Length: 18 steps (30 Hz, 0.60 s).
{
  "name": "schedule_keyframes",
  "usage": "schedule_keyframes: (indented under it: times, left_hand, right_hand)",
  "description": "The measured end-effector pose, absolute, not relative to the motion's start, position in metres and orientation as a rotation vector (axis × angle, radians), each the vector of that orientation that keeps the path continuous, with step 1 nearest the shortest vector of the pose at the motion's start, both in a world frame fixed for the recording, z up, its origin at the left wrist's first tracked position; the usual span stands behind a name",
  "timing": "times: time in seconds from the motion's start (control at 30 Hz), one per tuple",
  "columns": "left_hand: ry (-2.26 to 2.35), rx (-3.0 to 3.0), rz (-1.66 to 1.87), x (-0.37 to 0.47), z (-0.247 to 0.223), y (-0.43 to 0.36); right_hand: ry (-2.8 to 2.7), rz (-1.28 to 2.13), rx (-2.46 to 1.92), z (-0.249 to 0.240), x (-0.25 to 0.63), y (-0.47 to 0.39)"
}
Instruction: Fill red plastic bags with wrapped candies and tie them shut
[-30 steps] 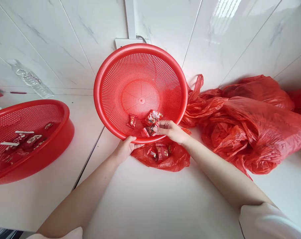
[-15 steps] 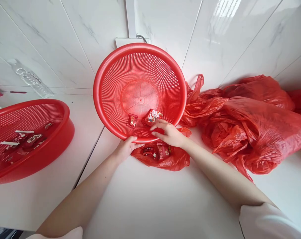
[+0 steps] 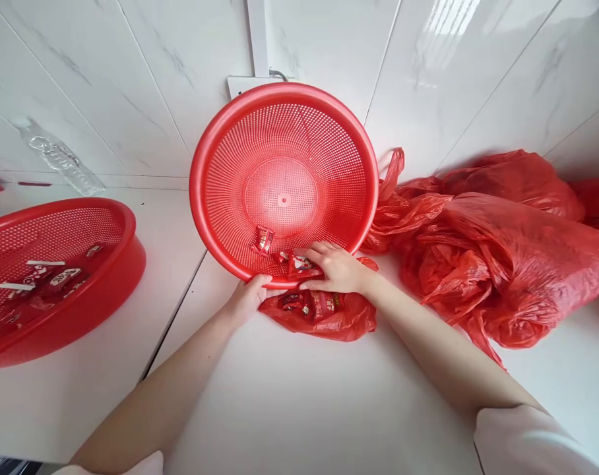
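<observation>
A round red mesh basket (image 3: 208, 142) is tilted toward me, with its near rim over an open red plastic bag (image 3: 346, 323). My left hand (image 3: 250, 299) grips the basket's near rim, thumb on top. My right hand (image 3: 340, 269) reaches over the rim, its fingers on a red wrapped packet (image 3: 303, 265) low inside the basket. Left of that packet lies a small red wrapped piece (image 3: 263, 240). More red wrapped pieces (image 3: 323, 304) show in the bag's mouth, just below the rim.
A second red basket (image 3: 124, 264) with wrapped pieces and white sticks stands at the left. Behind it a clear plastic bottle (image 3: 64, 158) lies by the tiled wall. Full red plastic bags (image 3: 532, 257) lie at the right. A white socket box is behind the tilted basket.
The basket has shifted slightly right. The packet has moved down to the near rim with my right hand on it, and its fingers now rest over the packet. My left hand stays at the rim.
</observation>
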<state>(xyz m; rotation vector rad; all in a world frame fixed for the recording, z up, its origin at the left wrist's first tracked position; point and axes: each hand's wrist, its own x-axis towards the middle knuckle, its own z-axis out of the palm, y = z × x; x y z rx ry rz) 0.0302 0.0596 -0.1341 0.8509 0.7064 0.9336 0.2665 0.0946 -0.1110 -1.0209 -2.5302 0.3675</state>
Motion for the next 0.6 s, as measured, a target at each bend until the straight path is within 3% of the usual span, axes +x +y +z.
schedule_keyframes:
  times: [0.33, 0.6]
  left_hand:
    - [0.791, 0.834, 1.186, 0.030, -0.133, 0.061]
    - [0.859, 0.902, 1.484, 0.019, -0.119, 0.069]
  right_hand:
    - [-1.519, 1.350, -0.863, -0.087, 0.274, 0.096]
    - [-1.646, 1.322, -0.888, -0.055, 0.284, 0.080]
